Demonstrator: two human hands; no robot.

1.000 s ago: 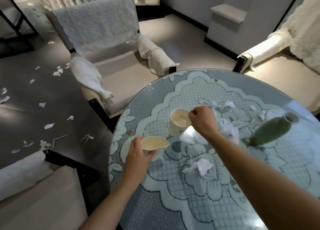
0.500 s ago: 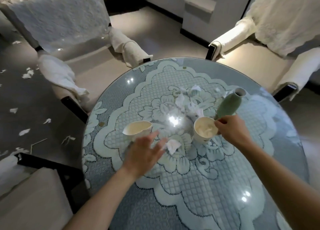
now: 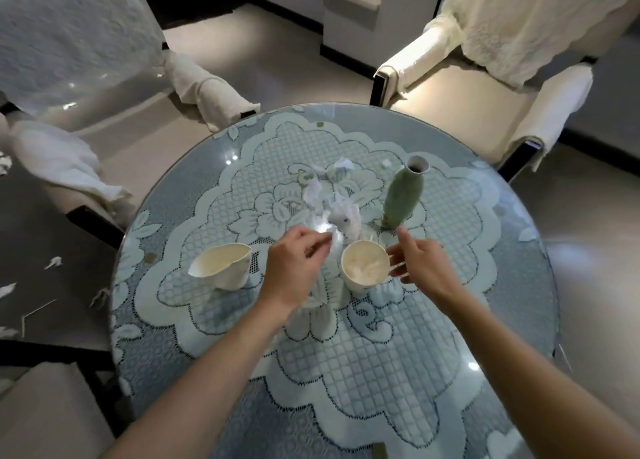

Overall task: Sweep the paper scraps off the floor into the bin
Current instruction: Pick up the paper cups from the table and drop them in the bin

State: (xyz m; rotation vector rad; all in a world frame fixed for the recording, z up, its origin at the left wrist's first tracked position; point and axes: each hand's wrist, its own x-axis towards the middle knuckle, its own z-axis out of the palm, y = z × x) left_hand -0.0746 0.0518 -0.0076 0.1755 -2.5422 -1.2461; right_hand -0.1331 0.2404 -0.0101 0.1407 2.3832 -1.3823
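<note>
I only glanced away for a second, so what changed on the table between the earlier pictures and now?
The left hand let go of the squashed cup and moved right, toward the crumpled paper. The right hand shifted the round cup nearer the vase, then released it, fingers spread beside it. The vase and that paper stayed put.

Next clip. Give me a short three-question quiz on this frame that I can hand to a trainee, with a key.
1. True or false: the green vase lies on its side on the round table.
2. What stands between the left hand and the right hand? A) a plate B) an upright paper cup C) a bin
3. Fill in: left of the table, torn paper scraps lie on the dark ____.
Key: 1 false, it stands on its base. 2 B. 3 floor.
</note>
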